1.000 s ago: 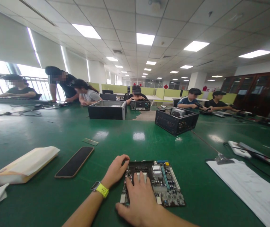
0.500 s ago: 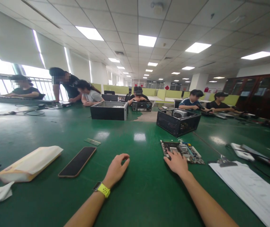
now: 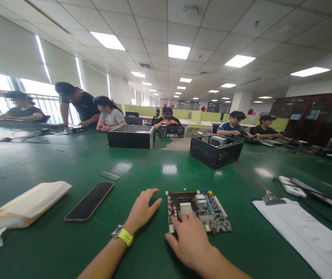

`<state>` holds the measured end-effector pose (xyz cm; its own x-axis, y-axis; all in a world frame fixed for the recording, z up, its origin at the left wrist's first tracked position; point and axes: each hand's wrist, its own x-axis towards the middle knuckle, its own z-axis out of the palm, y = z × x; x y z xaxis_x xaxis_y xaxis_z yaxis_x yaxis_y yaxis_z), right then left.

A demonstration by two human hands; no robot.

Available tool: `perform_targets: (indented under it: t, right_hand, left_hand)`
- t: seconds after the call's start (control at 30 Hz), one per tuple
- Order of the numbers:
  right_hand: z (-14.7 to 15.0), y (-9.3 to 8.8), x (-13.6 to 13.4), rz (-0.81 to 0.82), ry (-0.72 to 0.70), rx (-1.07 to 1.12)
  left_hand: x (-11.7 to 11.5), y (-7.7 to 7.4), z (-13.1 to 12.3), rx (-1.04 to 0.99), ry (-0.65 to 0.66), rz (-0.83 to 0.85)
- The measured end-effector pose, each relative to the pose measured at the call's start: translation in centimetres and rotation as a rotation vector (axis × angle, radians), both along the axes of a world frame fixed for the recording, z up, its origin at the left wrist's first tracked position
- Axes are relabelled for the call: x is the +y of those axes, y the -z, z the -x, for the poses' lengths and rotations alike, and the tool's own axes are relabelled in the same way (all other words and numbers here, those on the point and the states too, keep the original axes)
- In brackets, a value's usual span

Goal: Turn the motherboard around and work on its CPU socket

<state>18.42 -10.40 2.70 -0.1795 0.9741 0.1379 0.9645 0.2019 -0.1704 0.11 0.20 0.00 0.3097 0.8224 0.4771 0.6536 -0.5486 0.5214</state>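
Observation:
A motherboard (image 3: pixel 209 213) lies flat on the green table in front of me, with slots, chips and a pale CPU socket area. My right hand (image 3: pixel 189 240) rests over its near left part, fingers spread across the components and thumb apart near the lower left corner. The fingertips are partly hidden against the board. Just left of the board, my left hand (image 3: pixel 144 209) hovers at the table with its fingers apart and nothing in them. It wears a watch with a yellow-green strap (image 3: pixel 125 236).
Left lie a smartphone (image 3: pixel 90 201), a tissue pack (image 3: pixel 29 203) and a thin clear strip (image 3: pixel 109 176). A clipboard with papers (image 3: pixel 305 232) lies right. Open computer cases (image 3: pixel 131 139) (image 3: pixel 215 151) stand farther back. Several people sit or stand around the table.
The motherboard has slid left and toward me under my right hand, now centred in front of me. My left hand's fingers have spread wider.

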Motion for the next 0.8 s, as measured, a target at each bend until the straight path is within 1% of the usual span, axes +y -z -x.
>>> perform_targets:
  t: [0.07,0.1,0.17,0.23,0.3,0.37,0.43,0.5,0.57,0.63,0.8]
  right_hand:
    - [1.5,-0.7,-1.0,0.043,-0.116,0.067]
    - [1.7,-1.2,-0.9,0.046,-0.149,0.106]
    - [1.0,-2.1,0.5,-0.003,-0.144,0.169]
    - [-0.7,-2.4,2.8,-0.079,-0.073,0.179]
    - [-2.7,-1.7,5.3,-0.097,0.011,0.158]
    - [-4.3,-0.3,7.2,-0.062,0.065,0.169]
    - [-5.2,1.3,8.2,-0.045,0.075,0.220]
    - [-5.4,2.3,8.4,-0.062,0.060,0.275]
    - [-5.3,2.7,8.2,-0.080,0.052,0.309]
    - [-5.0,2.5,7.9,-0.087,0.055,0.326]
    - [-4.8,2.2,7.9,-0.089,0.047,0.376]
  left_hand:
    - [-0.1,0.2,0.0,0.045,0.037,-0.002]
    - [-0.1,0.3,0.1,0.075,0.051,0.008]
    - [-0.3,0.4,0.3,0.129,0.062,0.038]
    - [-0.4,0.4,0.4,0.167,0.061,0.071]
    - [-0.5,0.2,0.4,0.189,0.055,0.095]
    - [-0.6,-0.1,0.3,0.203,0.051,0.108]
    - [-0.7,-0.4,0.2,0.213,0.053,0.109]
    - [-0.8,-0.6,0.1,0.221,0.062,0.109]
    - [-1.0,-0.7,0.1,0.215,0.060,0.115]
    - [-1.1,-0.8,0.1,0.184,0.037,0.116]
    - [-1.1,-1.0,0.0,0.190,0.068,0.114]
